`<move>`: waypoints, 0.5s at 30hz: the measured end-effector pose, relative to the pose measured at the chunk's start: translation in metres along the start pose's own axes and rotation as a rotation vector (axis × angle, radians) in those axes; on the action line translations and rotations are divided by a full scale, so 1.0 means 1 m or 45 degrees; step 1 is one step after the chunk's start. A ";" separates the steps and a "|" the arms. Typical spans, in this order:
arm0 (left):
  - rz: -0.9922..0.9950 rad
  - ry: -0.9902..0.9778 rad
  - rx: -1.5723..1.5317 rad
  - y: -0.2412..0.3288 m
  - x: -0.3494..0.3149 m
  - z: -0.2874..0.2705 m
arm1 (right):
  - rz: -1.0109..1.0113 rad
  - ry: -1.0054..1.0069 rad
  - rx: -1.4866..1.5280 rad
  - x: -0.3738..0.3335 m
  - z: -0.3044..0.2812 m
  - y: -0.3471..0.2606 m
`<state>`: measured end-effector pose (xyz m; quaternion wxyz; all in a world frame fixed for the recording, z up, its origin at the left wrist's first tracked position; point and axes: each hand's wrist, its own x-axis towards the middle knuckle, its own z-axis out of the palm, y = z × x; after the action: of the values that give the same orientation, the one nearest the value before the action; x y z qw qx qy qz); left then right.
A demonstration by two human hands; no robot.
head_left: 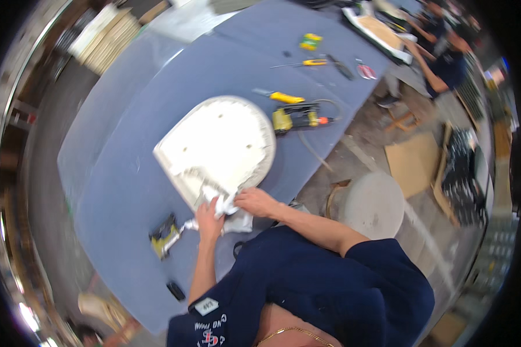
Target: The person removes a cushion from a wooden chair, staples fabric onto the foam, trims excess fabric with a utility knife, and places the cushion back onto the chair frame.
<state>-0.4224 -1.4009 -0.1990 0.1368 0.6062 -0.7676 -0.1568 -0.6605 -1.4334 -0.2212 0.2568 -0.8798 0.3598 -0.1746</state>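
A pale, rounded panel with one straight side, like a seat base (pixel 226 133), lies on the blue-grey table. Bunched white cloth (pixel 219 199) gathers at its near edge. My left hand (pixel 209 217) pinches this cloth from the left. From the other side, my right hand (pixel 256 202) has its fingers closed on the cloth too. More of the white material (pixel 240 223) hangs toward my body below the hands. One staple gun (pixel 295 118) rests just right of the panel. Another staple gun (pixel 165 237) lies left of my left hand.
Beyond the panel lie a yellow-handled tool (pixel 286 98), a screwdriver (pixel 314 62), dark pliers (pixel 340 67), red-handled scissors (pixel 365 70) and a yellow-green box (pixel 310 41). A small black object (pixel 175 291) is near left. A round stool (pixel 373 205) stands at right; co-workers (pixel 446 63) sit far right.
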 end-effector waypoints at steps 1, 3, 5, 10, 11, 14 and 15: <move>-0.032 0.090 -0.218 0.010 0.000 -0.006 | 0.179 0.076 0.177 0.001 -0.013 -0.009; -0.208 0.272 -0.760 0.022 0.000 -0.004 | 0.401 0.308 0.515 0.006 -0.041 -0.030; -0.460 0.499 -1.301 0.048 0.011 0.005 | 0.458 0.417 0.952 0.010 -0.073 -0.049; -0.628 0.276 -2.209 0.091 0.059 0.005 | 0.096 0.190 0.776 -0.001 -0.134 -0.065; -0.702 0.206 -2.265 0.109 0.065 -0.014 | 0.073 0.185 0.715 -0.005 -0.146 -0.061; -0.779 0.026 -2.355 0.147 0.087 -0.047 | 0.169 0.313 0.699 -0.014 -0.161 -0.027; -0.712 0.000 -2.347 0.154 0.090 -0.049 | 0.235 0.344 0.743 -0.015 -0.165 -0.013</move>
<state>-0.5601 -1.4590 -0.0903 0.5171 0.4214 -0.1707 -0.7252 -0.7445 -1.4684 -0.0825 0.4626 -0.7018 0.4038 -0.3612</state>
